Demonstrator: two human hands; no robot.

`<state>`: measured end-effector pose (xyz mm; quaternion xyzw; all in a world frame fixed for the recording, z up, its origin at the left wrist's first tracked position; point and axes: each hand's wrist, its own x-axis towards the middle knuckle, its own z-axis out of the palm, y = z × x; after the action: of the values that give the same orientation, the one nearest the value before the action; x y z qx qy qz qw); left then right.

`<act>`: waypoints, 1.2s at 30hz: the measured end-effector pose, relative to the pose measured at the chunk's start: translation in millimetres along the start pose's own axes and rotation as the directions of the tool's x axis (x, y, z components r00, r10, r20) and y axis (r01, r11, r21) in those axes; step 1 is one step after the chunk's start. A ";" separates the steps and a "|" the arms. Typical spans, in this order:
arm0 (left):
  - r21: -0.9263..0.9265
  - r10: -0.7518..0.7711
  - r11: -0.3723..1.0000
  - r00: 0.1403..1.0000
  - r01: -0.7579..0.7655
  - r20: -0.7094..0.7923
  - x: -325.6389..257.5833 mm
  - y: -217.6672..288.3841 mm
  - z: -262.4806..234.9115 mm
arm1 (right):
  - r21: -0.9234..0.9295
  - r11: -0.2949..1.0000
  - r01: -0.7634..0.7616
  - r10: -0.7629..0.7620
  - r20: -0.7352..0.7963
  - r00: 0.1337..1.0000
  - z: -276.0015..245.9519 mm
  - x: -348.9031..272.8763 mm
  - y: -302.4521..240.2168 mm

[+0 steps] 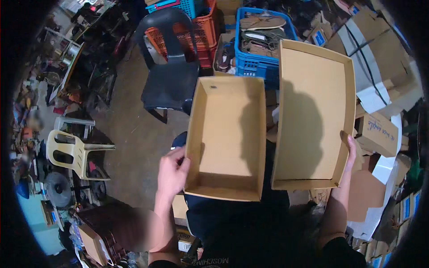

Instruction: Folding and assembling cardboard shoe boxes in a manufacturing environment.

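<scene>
Two shallow brown cardboard trays, like the halves of a shoebox, are held up side by side with their hollow insides facing me. My left hand (175, 173) grips the left edge of the smaller-looking box half (223, 129), its fingers partly hidden behind the wall. My right hand (351, 153) holds the right edge of the other box half (304, 102), which is tilted and reaches higher up; most of those fingers are out of sight behind it. Both trays hold nothing but shadows. A narrow gap separates them.
A black plastic chair (172, 85) stands ahead on the left, beside stacked orange crates (208, 31). Behind the trays is a blue crate of shoes (254, 67). Cardboard boxes (380, 134) pile up at the right. Further left is a cream plastic chair (67, 154).
</scene>
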<state>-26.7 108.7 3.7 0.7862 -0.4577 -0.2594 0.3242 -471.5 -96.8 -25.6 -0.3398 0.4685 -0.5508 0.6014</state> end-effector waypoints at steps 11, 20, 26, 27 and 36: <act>-0.105 0.036 0.994 0.998 -0.031 0.049 -29.2 -3.7 34.2 | -0.122 0.974 0.192 -0.186 0.056 0.981 49.8 46.6 -74.1; -0.184 0.102 0.977 0.994 -0.107 -0.036 -11.4 7.5 39.4 | -0.328 0.530 0.782 -0.696 0.358 0.622 168.0 95.6 -81.1; -0.178 0.115 0.977 0.993 -0.119 -0.037 -6.3 13.6 48.8 | -0.482 0.179 0.858 -0.799 0.438 0.412 176.4 112.0 42.6; -0.194 0.108 0.974 0.993 -0.117 -0.055 -8.2 11.2 50.3 | -0.276 0.383 0.881 -0.748 0.467 0.471 185.6 100.9 49.1; -0.249 0.114 0.961 0.993 -0.120 -0.040 -11.1 -4.3 57.5 | 0.021 0.592 0.806 -0.612 0.662 0.433 151.6 70.9 81.3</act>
<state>-69.9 104.5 -35.9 0.7136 -0.4628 -0.2858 0.4416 -304.6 -169.5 -64.1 -0.7494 0.1362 -0.5353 0.3651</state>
